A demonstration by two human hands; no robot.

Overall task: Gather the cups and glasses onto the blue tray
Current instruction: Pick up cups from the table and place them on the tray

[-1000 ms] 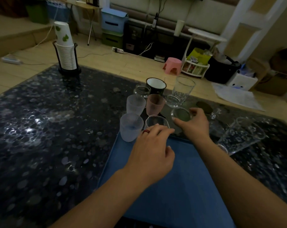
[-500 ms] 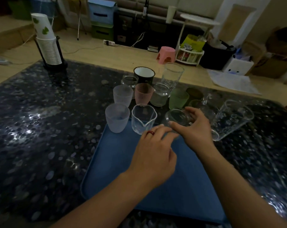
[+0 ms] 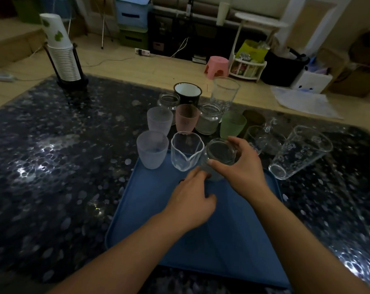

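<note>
Right grip (image 3: 241,166) around clear jar (image 3: 220,154), base hidden.

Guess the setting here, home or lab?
Likely a lived-in home room, not a lab: a low patterned table on wood flooring, a pink stool, storage bins and a power strip along the wall.

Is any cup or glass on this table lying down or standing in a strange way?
Yes. The large patterned glass, right of the blue tray, leans steeply with its mouth up and to the right, instead of standing upright like the other cups. The stacked paper cups lean slightly too. Nothing looks spilled or broken.
</note>
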